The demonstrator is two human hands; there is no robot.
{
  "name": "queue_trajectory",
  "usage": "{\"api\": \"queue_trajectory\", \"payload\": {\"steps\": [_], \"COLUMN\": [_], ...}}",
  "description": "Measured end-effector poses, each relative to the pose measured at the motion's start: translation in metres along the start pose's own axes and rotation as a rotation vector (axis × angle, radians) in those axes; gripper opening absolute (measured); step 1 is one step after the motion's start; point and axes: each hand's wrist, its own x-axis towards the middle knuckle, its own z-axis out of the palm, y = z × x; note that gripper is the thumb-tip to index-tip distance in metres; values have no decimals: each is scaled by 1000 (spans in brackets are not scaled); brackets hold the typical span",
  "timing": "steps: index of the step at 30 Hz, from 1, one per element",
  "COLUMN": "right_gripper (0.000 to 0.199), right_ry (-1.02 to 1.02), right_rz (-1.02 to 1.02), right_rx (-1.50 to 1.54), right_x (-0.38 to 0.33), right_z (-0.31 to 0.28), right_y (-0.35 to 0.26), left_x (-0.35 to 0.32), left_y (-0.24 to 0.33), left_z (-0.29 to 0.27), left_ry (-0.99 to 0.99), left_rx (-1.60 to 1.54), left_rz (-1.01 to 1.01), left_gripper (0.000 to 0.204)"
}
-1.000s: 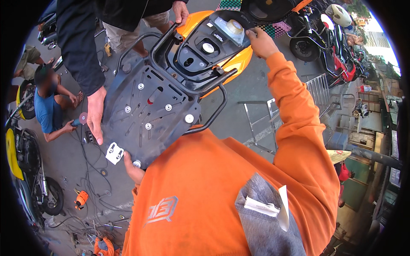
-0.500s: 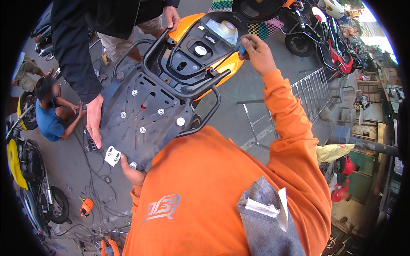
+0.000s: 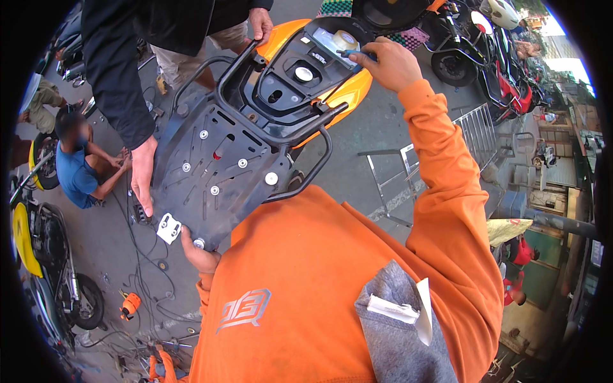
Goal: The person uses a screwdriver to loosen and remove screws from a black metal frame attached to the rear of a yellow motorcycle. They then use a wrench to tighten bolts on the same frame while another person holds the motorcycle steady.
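A black slotted rack plate [image 3: 214,163] with several round bolt heads extends from the tail of an orange and black motorcycle [image 3: 295,89]. At its near left end sits a white metal bracket [image 3: 169,228] with two slots. My left hand [image 3: 201,256] is closed on the plate's end, its thumb beside the bracket and the other fingers hidden underneath. Over the far right of the seat area, my right hand [image 3: 394,64] grips a slim blue pen-like tool [image 3: 363,59] with a dark tip. The tool points left towards a roll of tape [image 3: 345,41] in a clear tray.
Opposite me, a person in a black jacket [image 3: 110,83] rests one hand on the plate and another on the rack bar. A metal ladder [image 3: 479,127] stands right. Cables [image 3: 137,255] and an orange tool [image 3: 129,305] lie on the ground. Parked motorcycles [image 3: 456,51] line the background.
My right hand has shifted slightly up, and the blue tool has turned from upright to pointing left at the tape tray. My left hand stays in place.
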Motion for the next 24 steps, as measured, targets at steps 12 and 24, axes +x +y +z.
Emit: {"api": "queue_trajectory", "payload": {"steps": [12, 24], "right_gripper": [54, 53], "right_ry": [-409, -508], "right_rz": [669, -22], "right_rx": [591, 1187], "right_x": [26, -8], "right_z": [20, 11], "right_y": [13, 69], "left_x": [-2, -10], "left_y": [3, 6], "left_z": [-4, 8], "left_ry": [-21, -74], "left_rx": [29, -51], "left_rz": [-52, -38], "left_gripper": [45, 47]}}
